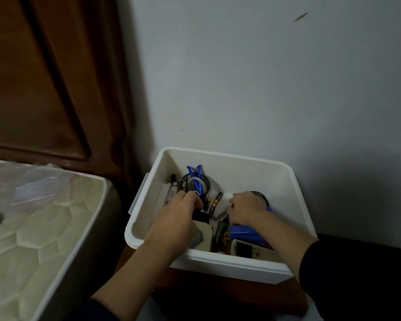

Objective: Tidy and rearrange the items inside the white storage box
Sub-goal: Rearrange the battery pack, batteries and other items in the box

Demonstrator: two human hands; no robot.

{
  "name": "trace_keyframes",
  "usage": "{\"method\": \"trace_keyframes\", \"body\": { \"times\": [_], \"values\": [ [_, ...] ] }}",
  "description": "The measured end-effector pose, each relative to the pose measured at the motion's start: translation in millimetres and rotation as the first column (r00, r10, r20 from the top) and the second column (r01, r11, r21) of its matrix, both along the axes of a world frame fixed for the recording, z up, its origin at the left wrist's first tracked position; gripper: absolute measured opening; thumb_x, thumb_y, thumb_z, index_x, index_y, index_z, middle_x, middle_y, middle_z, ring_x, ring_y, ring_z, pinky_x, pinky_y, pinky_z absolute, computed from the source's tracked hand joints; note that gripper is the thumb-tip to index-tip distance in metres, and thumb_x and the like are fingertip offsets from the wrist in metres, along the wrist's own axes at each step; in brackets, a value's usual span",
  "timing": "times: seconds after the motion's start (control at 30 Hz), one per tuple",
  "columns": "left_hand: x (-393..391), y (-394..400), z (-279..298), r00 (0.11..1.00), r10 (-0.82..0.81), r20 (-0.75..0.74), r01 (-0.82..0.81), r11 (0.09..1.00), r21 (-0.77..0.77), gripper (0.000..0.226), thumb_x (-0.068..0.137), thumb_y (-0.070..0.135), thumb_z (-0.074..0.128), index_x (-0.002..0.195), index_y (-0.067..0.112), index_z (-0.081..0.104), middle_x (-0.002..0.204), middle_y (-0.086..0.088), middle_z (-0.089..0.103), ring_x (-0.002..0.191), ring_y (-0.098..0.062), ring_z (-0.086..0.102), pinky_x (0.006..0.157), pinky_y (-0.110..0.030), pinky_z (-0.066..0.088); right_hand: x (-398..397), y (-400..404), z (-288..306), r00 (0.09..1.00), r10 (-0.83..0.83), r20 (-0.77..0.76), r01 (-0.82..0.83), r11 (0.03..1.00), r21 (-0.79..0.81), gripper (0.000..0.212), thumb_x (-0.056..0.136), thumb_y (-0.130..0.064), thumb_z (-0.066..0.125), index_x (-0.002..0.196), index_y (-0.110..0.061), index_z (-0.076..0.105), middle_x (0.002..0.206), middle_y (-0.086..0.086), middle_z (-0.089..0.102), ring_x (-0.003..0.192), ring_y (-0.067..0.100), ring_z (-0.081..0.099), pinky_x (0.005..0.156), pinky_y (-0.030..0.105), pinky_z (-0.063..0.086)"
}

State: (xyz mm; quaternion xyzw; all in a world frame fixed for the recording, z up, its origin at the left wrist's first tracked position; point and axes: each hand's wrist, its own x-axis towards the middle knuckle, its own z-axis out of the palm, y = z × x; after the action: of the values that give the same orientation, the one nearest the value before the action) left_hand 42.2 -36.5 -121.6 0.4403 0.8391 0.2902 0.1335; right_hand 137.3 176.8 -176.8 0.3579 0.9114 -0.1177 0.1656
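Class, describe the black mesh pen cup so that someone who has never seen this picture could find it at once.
Start at the white storage box that stands against the wall beside the mattress. Look to its far left corner, just beyond the left hand. The black mesh pen cup is the only round, see-through wire container there, with blue handles and a white cord sticking out of it.

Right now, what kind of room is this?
Likely a bedroom corner: a quilted mattress against a wooden headboard, with the white box of odds and ends on a low wooden stand by the wall.
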Motion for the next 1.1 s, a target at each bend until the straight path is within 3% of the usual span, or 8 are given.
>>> {"method": "trace_keyframes", "body": {
  "times": [0.2, 0.4, 0.53, 0.67, 0.77, 0.83, 0.97, 1.1],
  "values": [
    [2, 7, -2, 0.999, -0.015, -0.043, 0.011, 0.996, -0.087, 0.059, 0.084, 0.001, 0.066, 0.132, 0.031, 0.051, 0.133, 0.007, 0.053, 0.111, -0.011, 0.057, 0.096, -0.033, 0.053, -10, -25, 9, 0.989, 0.106, 0.106, -0.103, 0.994, -0.035, 0.033, 0.089, -0.049, 0.067, 0.106, -0.021, 0.07, 0.113, 0.003, 0.063, 0.13, 0.032, 0.036, 0.111, 0.044, 0.034],
    [2, 7, -4, 0.999, 0.038, -0.038, -0.041, 0.997, -0.07, 0.057, 0.084, 0.002, 0.067, 0.13, 0.032, 0.052, 0.131, 0.009, 0.052, 0.11, -0.01, 0.057, 0.094, -0.031, 0.053, -13, -28, 2, 0.963, 0.102, 0.251, -0.088, 0.994, -0.068, 0.055, 0.082, -0.07, 0.069, 0.107, -0.022, 0.06, 0.124, 0.007, 0.06, 0.134, 0.034, 0.032, 0.108, 0.046, 0.03],
    [3, 3, -4, 0.985, 0.171, -0.037, -0.168, 0.982, 0.082, 0.051, 0.088, -0.003, 0.056, 0.127, 0.029, 0.053, 0.127, 0.008, 0.052, 0.103, -0.008, 0.054, 0.085, -0.028, 0.053, -10, -24, 8, 0.997, 0.032, 0.074, -0.017, 0.982, -0.189, 0.047, 0.085, -0.064, 0.073, 0.108, -0.023, 0.075, 0.114, 0.004, 0.07, 0.119, 0.026, 0.054, 0.1, 0.042, 0.046],
    [2, -2, -6, 0.944, 0.325, 0.047, -0.327, 0.916, 0.234, 0.048, 0.092, -0.009, 0.05, 0.123, 0.029, 0.051, 0.122, 0.008, 0.055, 0.084, -0.001, 0.052, 0.064, -0.01, 0.036, 1, -13, 28, 0.977, -0.111, -0.182, 0.051, 0.95, -0.308, 0.015, 0.09, -0.041, 0.08, 0.082, -0.033, 0.07, 0.088, -0.012, 0.07, 0.081, 0.004, 0.064, 0.064, 0.025, 0.049],
    [3, -3, -5, 0.927, 0.362, 0.101, -0.374, 0.865, 0.333, 0.042, 0.095, -0.008, 0.05, 0.122, 0.025, 0.052, 0.123, 0.009, 0.055, 0.094, 0.0, 0.05, 0.066, -0.006, 0.036, 7, -3, 45, 0.886, -0.249, -0.391, 0.141, 0.949, -0.283, 0.008, 0.095, -0.037, 0.074, 0.093, -0.03, 0.072, 0.094, -0.009, 0.068, 0.08, 0.007, 0.066, 0.065, 0.028, 0.053],
    [2, -4, -2, 0.902, 0.39, 0.185, -0.431, 0.791, 0.434, 0.036, 0.099, -0.004, 0.05, 0.123, 0.021, 0.054, 0.121, 0.007, 0.058, 0.101, -0.003, 0.054, 0.072, -0.008, 0.043, 8, -3, 51, 0.755, -0.414, -0.508, 0.168, 0.872, -0.46, 0.008, 0.099, -0.029, 0.071, 0.099, -0.021, 0.074, 0.098, 0.0, 0.072, 0.076, 0.016, 0.075, 0.074, 0.037, 0.065],
    [-4, -10, 3, 0.842, 0.374, 0.389, -0.538, 0.642, 0.547, 0.027, 0.106, 0.005, 0.051, 0.122, 0.026, 0.051, 0.105, 0.011, 0.065, 0.092, -0.005, 0.068, 0.078, -0.024, 0.059, 5, -29, 48, 0.729, -0.531, -0.433, 0.057, 0.677, -0.734, 0.002, 0.098, -0.015, 0.073, 0.099, -0.014, 0.074, 0.102, 0.012, 0.076, 0.079, 0.021, 0.079, 0.081, 0.036, 0.066],
    [-15, -23, 4, 0.868, 0.341, 0.362, -0.497, 0.631, 0.596, 0.032, 0.106, 0.005, 0.05, 0.13, 0.025, 0.05, 0.107, 0.018, 0.067, 0.092, -0.003, 0.069, 0.078, -0.015, 0.056, -8, -54, 36, 0.783, -0.501, -0.368, 0.036, 0.628, -0.777, 0.007, 0.094, -0.021, 0.079, 0.098, -0.018, 0.074, 0.102, 0.008, 0.078, 0.08, 0.017, 0.08, 0.08, 0.03, 0.065]
  ]
}}
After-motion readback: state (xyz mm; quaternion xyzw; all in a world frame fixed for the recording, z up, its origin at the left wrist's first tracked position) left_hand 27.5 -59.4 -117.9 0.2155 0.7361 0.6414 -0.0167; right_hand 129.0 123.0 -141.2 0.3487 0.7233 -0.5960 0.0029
